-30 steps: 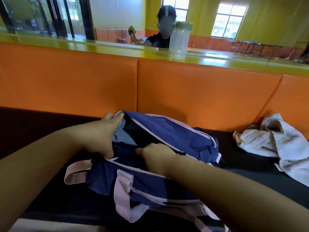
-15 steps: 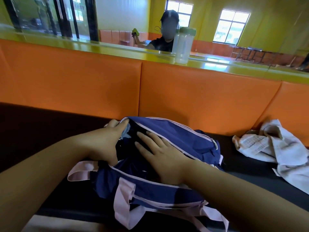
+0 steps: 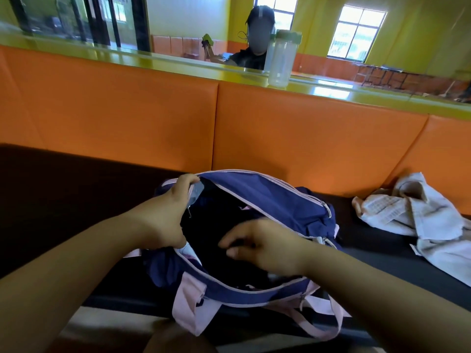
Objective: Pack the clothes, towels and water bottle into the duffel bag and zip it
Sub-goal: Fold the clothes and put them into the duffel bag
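A navy duffel bag [image 3: 265, 197] with pink trim and straps lies on the black bench seat, its top zip open. Dark clothing [image 3: 211, 225] fills the inside. My left hand [image 3: 168, 215] grips the bag's left end of the opening and holds it up. My right hand [image 3: 265, 244] hovers over the opening with loosely bent fingers, holding nothing. A white towel [image 3: 418, 215] lies crumpled on the seat to the right. A clear water bottle [image 3: 281, 59] with a green lid stands on the yellow ledge behind the backrest.
An orange padded backrest [image 3: 305, 138] runs behind the black seat [image 3: 63, 189]. Above it is a glossy yellow ledge [image 3: 153, 62]. A person [image 3: 254, 47] sits beyond the ledge. The seat's front edge runs just below the bag.
My right hand has lifted off the clothes in the bag and drawn back toward me. My left hand has pulled the opening wider, showing more of the dark interior.
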Available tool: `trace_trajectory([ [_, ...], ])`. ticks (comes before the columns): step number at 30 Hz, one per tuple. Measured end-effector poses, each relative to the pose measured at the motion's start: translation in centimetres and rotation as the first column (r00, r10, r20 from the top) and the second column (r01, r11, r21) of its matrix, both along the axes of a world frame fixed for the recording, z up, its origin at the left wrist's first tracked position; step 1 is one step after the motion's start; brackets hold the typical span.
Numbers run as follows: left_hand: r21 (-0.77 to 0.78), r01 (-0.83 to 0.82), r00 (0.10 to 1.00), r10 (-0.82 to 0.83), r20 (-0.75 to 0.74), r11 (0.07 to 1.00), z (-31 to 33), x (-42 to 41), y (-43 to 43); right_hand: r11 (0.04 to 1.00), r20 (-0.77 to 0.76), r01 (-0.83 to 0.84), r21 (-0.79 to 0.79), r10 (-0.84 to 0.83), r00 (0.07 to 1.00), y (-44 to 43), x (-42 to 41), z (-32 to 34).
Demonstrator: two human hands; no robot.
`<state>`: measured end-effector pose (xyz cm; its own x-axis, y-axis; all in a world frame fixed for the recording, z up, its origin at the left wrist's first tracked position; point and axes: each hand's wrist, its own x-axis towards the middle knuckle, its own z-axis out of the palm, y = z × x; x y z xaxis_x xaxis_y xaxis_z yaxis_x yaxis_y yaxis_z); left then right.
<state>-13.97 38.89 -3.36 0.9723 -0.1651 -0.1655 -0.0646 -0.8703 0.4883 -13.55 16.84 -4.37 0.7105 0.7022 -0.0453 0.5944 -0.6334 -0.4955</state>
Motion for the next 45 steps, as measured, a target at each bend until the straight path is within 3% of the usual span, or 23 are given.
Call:
trace_trajectory([
  [2, -0.018, -0.017, 1.000, 0.017, 0.024, 1.000, -0.2, 0.0, 0.2, 0.990, 0.195, 0.131, 0.046, -0.138, 0.971, 0.0, 1.0, 0.0],
  [4, -0.053, -0.025, 0.999, 0.027, 0.036, 0.998, -0.4, -0.1, 0.5, 0.982, 0.257, 0.149, -0.117, -0.115, 0.960, 0.3, 1.8, -0.5],
  [6, -0.084, -0.019, 0.999, 0.023, 0.036, 0.996, -0.5, -0.1, 0.7, 0.936, 0.166, 0.050, -0.347, 0.009, 0.986, 0.9, 2.0, -1.7],
  [8, -0.110, -0.005, 1.000, 0.008, 0.021, 0.994, -0.6, -0.3, 0.6, 0.881, 0.103, -0.012, -0.472, 0.068, 0.992, 1.9, 2.0, -2.6],
  [11, -0.107, 0.042, 0.999, -0.040, 0.020, 0.993, -0.6, -0.3, 0.2, 0.802, 0.052, -0.047, -0.595, 0.097, 0.994, 3.5, 2.0, -3.9],
  [15, -0.101, 0.083, 0.996, -0.081, 0.027, 0.991, -0.6, -0.3, -0.3, 0.762, 0.027, -0.048, -0.646, 0.086, 0.996, 5.0, 2.7, -5.0],
  [19, -0.156, 0.063, 0.998, -0.062, 0.013, 0.986, -0.5, -0.3, 0.3, 0.789, 0.065, -0.033, -0.613, 0.092, 0.994, 4.8, 3.2, -5.0],
  [22, -0.108, 0.086, 0.995, -0.081, 0.053, 0.990, -0.4, -0.8, 0.4, 0.853, 0.136, -0.026, -0.521, 0.113, 0.984, 4.0, 2.6, -4.4],
  [27, 0.074, 0.045, 0.958, -0.064, 0.280, 0.996, 0.9, -1.8, -0.5, 0.959, 0.163, -0.037, -0.281, 0.086, 0.983, 0.8, 0.3, -0.8],
  [32, 0.092, 0.076, 0.905, -0.107, 0.411, 0.993, 2.0, -2.4, -3.1, 0.983, 0.253, 0.064, -0.173, -0.019, 0.967, -5.3, -2.2, 2.4],
  [40, 0.125, 0.256, 0.880, -0.284, 0.381, 0.959, 1.4, -1.7, -13.9, 0.897, 0.256, 0.388, -0.209, -0.333, 0.907, -20.0, -5.4, 3.9],
  [45, 0.123, 0.383, 0.847, -0.401, 0.350, 0.916, 0.0, 0.0, -23.3, 0.739, 0.200, 0.604, -0.299, -0.570, 0.797, -30.1, -6.3, 2.9],
])
